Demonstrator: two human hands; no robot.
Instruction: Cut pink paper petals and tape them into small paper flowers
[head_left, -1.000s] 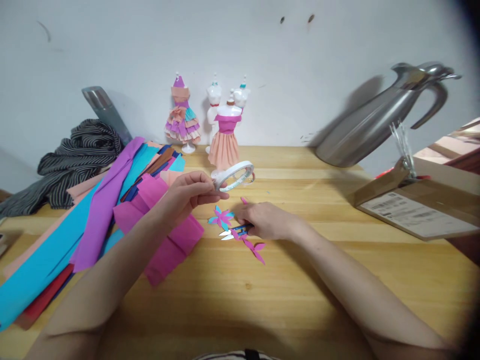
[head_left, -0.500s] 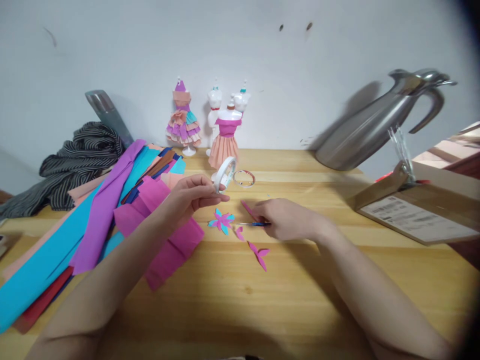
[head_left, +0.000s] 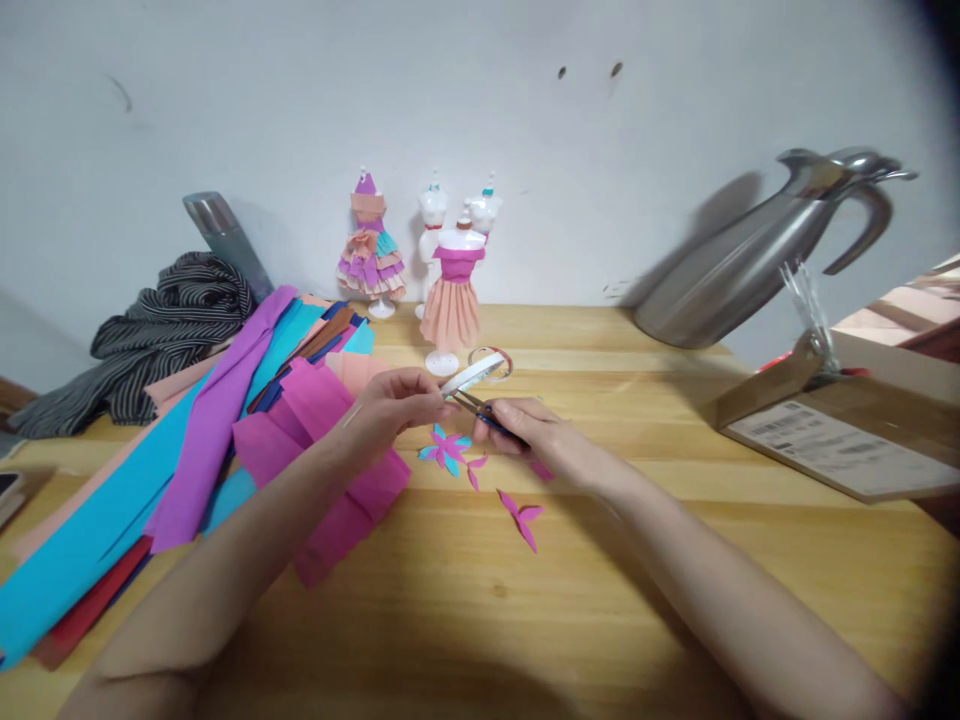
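My left hand [head_left: 405,402] pinches a white roll of tape [head_left: 474,374], held tilted above the table. In my right hand [head_left: 525,425] is a pair of scissors [head_left: 491,418] with dark blue handles; the parted blades reach to the tape near my left fingertips. Just below the hands lies a pink and blue paper flower [head_left: 445,449]. Pink petal scraps [head_left: 474,470] rest beside it, and a three-pointed pink paper piece [head_left: 523,518] is nearer to me. Behind the white roll, a second tape roll [head_left: 501,362] lies on the table, partly hidden.
Coloured crepe paper [head_left: 202,440] covers the left side, with a striped cloth [head_left: 172,320] and a bottle [head_left: 229,240] behind. Small dress forms [head_left: 451,300] in paper dresses stand at the back. A metal jug [head_left: 739,265] and a cardboard box [head_left: 840,430] are on the right.
My right hand has lifted the scissors off the table and brought them to the tape. The white roll has tipped from upright to a flatter slant and come lower.
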